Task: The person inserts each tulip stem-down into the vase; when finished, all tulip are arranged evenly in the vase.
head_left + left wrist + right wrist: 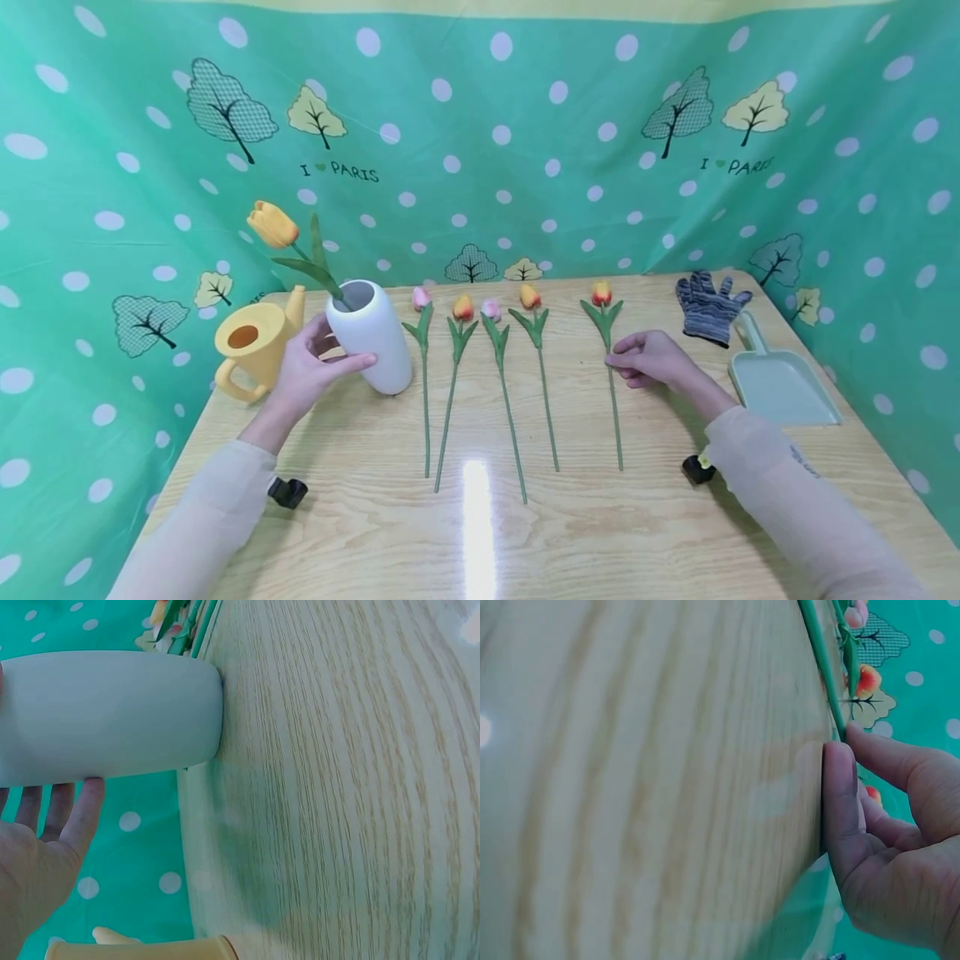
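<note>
My left hand (303, 367) grips the white vase (375, 342) around its side; in the left wrist view the fingers of that hand (45, 847) lie against the vase (112, 716). A yellow tulip (273, 225) with green leaves stands in the vase, leaning left. At the right, my right hand (652, 362) pinches the stem (615, 408) of a red-and-yellow tulip (602, 293) lying on the table. The right wrist view shows thumb and finger of the hand (900, 825) at the green stem (825, 667).
Between the hands lie two pink tulips (422, 297) (491, 310) and two orange ones (462, 307) (529, 297). A yellow watering can (262, 333) stands left of the vase. On the right lie a grey knitted glove (708, 307) and a pale green dustpan (783, 387).
</note>
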Tool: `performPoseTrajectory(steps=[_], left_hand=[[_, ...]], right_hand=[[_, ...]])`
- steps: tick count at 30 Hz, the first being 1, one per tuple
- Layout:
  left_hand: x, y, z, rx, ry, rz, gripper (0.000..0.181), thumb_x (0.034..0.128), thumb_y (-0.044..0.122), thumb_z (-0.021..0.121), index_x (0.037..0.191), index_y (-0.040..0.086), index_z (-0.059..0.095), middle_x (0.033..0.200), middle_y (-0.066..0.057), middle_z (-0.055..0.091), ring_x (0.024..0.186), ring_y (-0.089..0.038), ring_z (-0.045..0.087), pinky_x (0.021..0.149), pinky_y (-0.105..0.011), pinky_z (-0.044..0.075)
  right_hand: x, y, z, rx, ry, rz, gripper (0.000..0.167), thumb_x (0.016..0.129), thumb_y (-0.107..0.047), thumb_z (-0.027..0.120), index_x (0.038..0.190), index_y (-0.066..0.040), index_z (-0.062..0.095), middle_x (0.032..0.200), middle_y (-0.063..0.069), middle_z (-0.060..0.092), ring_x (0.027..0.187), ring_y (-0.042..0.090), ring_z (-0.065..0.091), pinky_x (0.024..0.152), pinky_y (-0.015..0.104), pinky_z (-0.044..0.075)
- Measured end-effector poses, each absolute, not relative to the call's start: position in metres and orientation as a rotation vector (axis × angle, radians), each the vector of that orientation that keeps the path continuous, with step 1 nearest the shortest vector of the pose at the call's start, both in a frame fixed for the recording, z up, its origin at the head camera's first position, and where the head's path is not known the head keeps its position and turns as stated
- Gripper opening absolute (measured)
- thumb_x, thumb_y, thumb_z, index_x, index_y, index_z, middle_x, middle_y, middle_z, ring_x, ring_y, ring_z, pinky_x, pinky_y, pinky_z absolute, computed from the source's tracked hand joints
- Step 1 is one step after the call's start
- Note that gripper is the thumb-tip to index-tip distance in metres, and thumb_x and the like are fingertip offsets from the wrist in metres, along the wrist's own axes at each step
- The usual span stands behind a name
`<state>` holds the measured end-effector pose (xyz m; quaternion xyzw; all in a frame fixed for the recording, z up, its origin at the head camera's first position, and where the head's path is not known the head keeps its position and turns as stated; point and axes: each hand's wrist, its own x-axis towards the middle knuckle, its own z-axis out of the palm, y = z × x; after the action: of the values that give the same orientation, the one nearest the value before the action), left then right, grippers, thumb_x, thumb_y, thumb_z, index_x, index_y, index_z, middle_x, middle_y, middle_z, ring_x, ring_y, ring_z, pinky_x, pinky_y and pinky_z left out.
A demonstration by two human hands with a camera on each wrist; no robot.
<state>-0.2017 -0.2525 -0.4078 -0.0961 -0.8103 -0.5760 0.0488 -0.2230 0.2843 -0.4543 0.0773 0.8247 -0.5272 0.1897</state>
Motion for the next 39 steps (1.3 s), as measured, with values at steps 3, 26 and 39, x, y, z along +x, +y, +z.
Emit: performPoseTrajectory(steps=[3,26,39], left_hand=[[-0.2011,-0.2532,-0.4091,-0.290,-2.471,-1.756,0.072,0.0793,0.020,0.090,0.142,0.023,0.055,0.131,-0.003,0.061,0.115,-0.025,0.060,0.084,-0.026,0.057],[-0.2014,-0.2534,-0.4093,-0.272,-2.494,-1.757,0.072,0.0797,0.021,0.090,0.143,0.024,0.054,0.131,-0.002,0.060,0.116,-0.025,0.060,0.085,-0.027,0.057],[-0.1999,-0.2535,-0.4078,-0.266,-2.500,-1.741,0.071,0.0798,0.022,0.090,0.142,0.025,0.055,0.130,-0.002,0.061,0.114,-0.025,0.061,0.083,-0.028,0.057]], right_hand=[[-0.2229,0.2836,-0.4546,0.230,2.316,-1.473,0.046,0.095,-0.016,0.075,0.127,0.009,0.055,0.087,0.009,0.068,0.071,0.013,0.065,0.064,0.031,0.061],[-0.2230,0.2812,-0.4508,0.286,2.343,-1.410,0.043,0.093,-0.014,0.063,0.128,0.007,0.050,0.094,0.010,0.060,0.071,0.013,0.064,0.066,0.033,0.062],[-0.2210,0.2890,-0.4499,0.293,2.237,-1.509,0.045,0.097,-0.011,0.064,0.133,0.008,0.046,0.089,0.009,0.063,0.071,0.014,0.066,0.068,0.034,0.062]])
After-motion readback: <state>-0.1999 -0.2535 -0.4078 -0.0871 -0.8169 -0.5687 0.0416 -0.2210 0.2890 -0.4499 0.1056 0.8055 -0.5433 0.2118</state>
